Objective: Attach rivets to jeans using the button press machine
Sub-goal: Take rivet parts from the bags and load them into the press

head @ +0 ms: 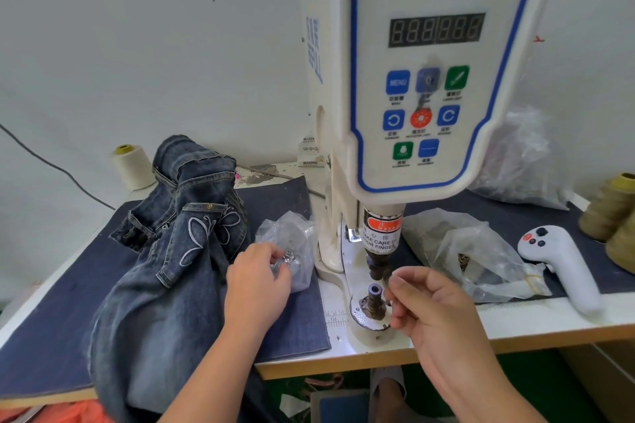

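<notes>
We see the button press machine (412, 86) at 12 o'clock, control panel facing us, upper punch (378, 264) hanging just above the lower die (374, 295) on the white base.

Right hand (443, 323) comes in from 5 o'clock, forearm angled up-left, back of the hand toward us. Fingers curled, thumb and forefinger pinched together just beside the lower die at its 3 o'clock. Something small and thin seems held in the pinch; too small for us to tell if it's a rivet.

Left hand (256, 282) comes in from 6 o'clock, wrist straight, palm down, resting over the jeans (165, 268). Fingertips curled into a small clear bag (292, 244) at the machine's 9 o'clock, pinching shiny metal pieces (288, 256) there.

Jeans are heaped at 9 o'clock on a dark denim mat (285, 203), waistband up, white embroidery showing, legs draping off the table edge (515, 333) toward 7 o'clock. Not under the punch.

At 3 o'clock: crumpled plastic bags (481, 251), a white handheld controller (563, 264), olive thread cones (611, 206). A cream thread cone (132, 165) sits at 10 o'clock.
</notes>
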`<move>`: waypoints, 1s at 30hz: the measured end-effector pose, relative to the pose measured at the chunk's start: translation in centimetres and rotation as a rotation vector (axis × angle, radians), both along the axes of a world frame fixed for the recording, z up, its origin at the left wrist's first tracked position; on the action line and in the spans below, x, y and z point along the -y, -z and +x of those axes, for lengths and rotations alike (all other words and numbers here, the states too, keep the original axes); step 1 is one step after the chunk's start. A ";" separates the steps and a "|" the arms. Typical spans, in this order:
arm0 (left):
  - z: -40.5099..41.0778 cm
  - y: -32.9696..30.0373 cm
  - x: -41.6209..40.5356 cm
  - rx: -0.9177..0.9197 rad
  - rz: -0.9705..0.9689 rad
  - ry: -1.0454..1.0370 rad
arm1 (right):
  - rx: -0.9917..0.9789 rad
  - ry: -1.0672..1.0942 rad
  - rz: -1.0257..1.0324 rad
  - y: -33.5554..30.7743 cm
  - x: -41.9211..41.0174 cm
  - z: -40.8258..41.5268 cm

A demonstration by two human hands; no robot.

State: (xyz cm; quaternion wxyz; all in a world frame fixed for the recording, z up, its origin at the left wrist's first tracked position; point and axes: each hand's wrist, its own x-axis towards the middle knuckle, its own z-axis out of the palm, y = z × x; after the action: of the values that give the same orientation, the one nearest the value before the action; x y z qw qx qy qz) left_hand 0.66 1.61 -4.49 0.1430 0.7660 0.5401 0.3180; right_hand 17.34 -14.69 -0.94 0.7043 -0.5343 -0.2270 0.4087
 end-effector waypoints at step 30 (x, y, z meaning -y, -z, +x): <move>0.0 0.1 0.0 -0.033 -0.009 0.010 | -0.178 -0.078 0.103 -0.3 0.0 -0.3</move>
State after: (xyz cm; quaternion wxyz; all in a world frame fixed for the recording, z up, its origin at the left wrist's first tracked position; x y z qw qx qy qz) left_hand 0.66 1.64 -4.61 0.1390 0.7733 0.5398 0.3021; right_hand 17.02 -14.64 -0.61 0.7316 -0.4500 -0.2049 0.4694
